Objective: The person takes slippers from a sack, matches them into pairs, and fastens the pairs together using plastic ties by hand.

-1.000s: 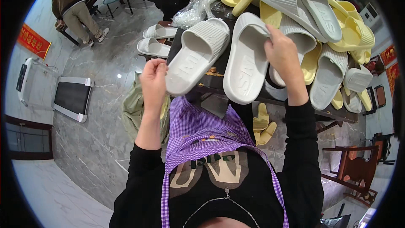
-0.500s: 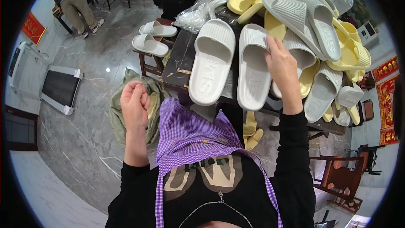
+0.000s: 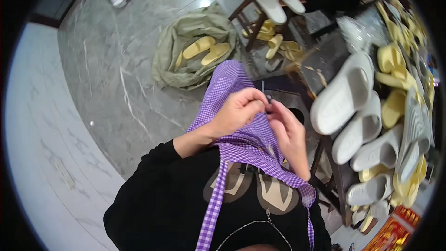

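Note:
My left hand [image 3: 237,111] and my right hand [image 3: 288,132] meet in front of my chest, over a purple checked apron [image 3: 232,83]. The fingertips of both hands pinch a small dark thing [image 3: 268,98]; it is too small to identify. A pair of white slippers [image 3: 344,94] lies on the dark table [image 3: 320,72] just right of my hands, and neither hand touches them.
More white, grey and yellow slippers [image 3: 395,107] are heaped along the table at the right. A green sack [image 3: 186,28] with yellow slippers in it lies on the marble floor. A wooden stool [image 3: 253,23] carries two white slippers, with yellow ones under it.
Both hands have left the white slippers on the table and come together over the apron. My view has swung down and left, so the table now sits at the right.

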`<state>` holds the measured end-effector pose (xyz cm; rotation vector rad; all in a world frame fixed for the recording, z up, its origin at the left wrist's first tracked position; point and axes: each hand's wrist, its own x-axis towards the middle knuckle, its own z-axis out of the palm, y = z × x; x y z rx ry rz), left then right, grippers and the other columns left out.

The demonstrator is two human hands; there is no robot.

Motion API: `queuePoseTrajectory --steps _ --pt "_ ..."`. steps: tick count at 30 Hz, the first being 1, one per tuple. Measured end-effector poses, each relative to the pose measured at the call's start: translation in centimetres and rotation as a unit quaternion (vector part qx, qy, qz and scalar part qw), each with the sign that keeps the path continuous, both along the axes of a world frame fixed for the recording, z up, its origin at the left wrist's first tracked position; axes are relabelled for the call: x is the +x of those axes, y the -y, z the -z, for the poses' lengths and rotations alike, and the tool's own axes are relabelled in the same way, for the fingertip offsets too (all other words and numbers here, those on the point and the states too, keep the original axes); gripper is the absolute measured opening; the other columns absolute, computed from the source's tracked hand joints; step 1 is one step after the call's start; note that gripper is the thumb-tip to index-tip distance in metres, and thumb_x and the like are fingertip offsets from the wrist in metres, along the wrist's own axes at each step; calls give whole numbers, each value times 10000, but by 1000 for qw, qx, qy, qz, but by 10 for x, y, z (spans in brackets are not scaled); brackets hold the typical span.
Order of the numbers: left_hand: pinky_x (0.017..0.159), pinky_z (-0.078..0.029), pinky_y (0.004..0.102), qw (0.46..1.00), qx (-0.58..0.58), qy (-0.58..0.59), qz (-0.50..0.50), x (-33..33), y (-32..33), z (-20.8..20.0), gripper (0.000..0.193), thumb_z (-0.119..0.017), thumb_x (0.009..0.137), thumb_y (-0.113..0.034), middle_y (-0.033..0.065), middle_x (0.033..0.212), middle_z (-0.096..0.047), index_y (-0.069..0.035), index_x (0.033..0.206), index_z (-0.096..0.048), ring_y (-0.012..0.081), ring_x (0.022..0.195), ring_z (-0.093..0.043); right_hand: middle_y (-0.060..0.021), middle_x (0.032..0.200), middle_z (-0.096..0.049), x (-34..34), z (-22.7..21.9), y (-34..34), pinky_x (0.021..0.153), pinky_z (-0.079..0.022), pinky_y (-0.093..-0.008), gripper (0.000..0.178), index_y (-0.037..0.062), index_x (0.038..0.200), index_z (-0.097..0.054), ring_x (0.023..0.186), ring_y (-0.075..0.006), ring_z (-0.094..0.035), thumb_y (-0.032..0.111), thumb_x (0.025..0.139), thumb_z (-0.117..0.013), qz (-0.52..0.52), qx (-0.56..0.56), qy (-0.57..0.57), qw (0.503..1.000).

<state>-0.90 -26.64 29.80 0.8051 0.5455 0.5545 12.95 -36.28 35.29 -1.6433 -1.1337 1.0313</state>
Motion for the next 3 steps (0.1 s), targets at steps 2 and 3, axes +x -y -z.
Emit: queuePoseTrajectory --steps 2,3 --pt "502 -362 177 998 53 31 16 -7 -3 8 107 -506 870 -65 17 797 -552 -47 965 -551 42 593 -465 -103 995 -599 -7 54 -18 775 -446 -251 356 21 1190 -509 842 -187 -585 127 853 -557 -6 -61 -166 984" --pt "502 -362 177 999 47 25 4 -14 -9 14 107 -506 870 -65 17 797 -552 -47 965 -551 42 593 -465 -94 1032 -592 -8 78 -23 812 -430 -239 369 49 1212 -503 884 -197 -585 172 869 -560 -9 -89 -280 956"
